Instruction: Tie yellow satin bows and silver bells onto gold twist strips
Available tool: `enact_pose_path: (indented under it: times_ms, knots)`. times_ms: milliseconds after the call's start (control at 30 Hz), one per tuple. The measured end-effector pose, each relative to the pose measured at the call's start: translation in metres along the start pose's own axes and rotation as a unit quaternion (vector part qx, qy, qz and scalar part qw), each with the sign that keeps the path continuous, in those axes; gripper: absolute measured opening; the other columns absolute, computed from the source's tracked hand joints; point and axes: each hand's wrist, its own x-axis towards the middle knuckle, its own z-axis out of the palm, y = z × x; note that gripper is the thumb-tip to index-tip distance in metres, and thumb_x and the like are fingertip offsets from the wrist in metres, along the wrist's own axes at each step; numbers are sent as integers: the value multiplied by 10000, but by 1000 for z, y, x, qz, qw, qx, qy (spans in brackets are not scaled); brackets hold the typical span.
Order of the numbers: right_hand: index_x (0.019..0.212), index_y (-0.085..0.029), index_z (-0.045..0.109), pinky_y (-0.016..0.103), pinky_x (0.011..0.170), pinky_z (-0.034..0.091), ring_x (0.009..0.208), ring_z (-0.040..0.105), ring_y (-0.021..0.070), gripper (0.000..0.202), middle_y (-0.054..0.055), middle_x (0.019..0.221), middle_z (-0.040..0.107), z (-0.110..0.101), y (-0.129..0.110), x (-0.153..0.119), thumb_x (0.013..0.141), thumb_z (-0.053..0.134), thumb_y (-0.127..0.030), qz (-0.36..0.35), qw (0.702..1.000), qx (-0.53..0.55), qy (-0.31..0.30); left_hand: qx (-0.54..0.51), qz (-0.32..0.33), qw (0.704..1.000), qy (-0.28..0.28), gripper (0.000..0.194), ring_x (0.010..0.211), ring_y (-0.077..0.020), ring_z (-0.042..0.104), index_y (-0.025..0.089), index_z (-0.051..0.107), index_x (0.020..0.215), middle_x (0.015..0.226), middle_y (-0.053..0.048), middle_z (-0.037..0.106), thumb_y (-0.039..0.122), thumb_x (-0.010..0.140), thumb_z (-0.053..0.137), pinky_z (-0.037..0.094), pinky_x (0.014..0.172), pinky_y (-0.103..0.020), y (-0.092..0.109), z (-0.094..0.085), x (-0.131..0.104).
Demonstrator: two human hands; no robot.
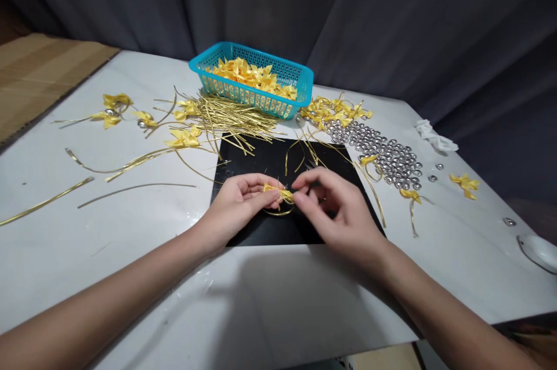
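My left hand (243,202) is closed, thumb and fingers pinching a small yellow ribbon bow (285,195) above the black mat (261,234). A gold cord loop (278,213) hangs just below the bow. My right hand (335,202) is closed, its thumb and index fingertip meeting at the bow's right end. Whatever those fingertips pinch is too small to make out. Pointed grey metal tips (310,165) show just beyond the right index finger; the rest of that object is hidden by the hand.
A blue plastic basket (252,91) of yellow ribbon pieces (248,72) stands at the back. Cut gold cords (235,118) lie before it. Silver oval beads (383,152) spread rightward, near finished-looking bows (335,109). A crumpled white item (436,137) and white dish (539,251) sit right.
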Motion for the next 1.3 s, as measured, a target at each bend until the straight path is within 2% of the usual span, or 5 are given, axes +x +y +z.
enact_pose_path:
  times_ms: [133,300,900,1167,1300]
  knots:
    - [840,-155,599,193,381,308,421,394,60,229,-29,598,513,1,2,5,786,607,-378,138,981,138,-12,27,-9,999,-16,84,619,-90,596,115,679,743,647,-4,668,166,683,709,464,627,-190,1,1,-2]
    - [817,-161,665,181,377,290,397,382,49,249,-51,510,504,4,6,6,700,710,-376,182,962,201,-20,35,-15,999,-33,76,608,-83,604,109,678,747,646,-3,682,155,690,698,474,625,-183,2,2,-2]
    - [828,-182,505,173,346,217,373,298,32,242,-104,494,381,16,3,4,812,582,-411,160,948,274,0,27,-8,999,-27,82,645,-69,638,121,704,766,694,3,719,138,686,715,491,633,-140,-2,4,-2]
    - [745,-158,601,199,417,324,519,438,53,249,16,805,560,13,3,6,723,687,-391,88,976,193,44,54,42,998,-7,74,632,-73,624,134,701,754,657,14,696,191,706,710,484,625,-147,-3,2,-3]
    - [760,-168,564,188,400,290,495,396,52,242,-19,690,519,13,3,6,756,653,-393,89,971,220,40,59,27,998,-25,89,670,-87,641,141,703,779,702,3,712,191,705,709,494,658,-167,-6,3,-1]
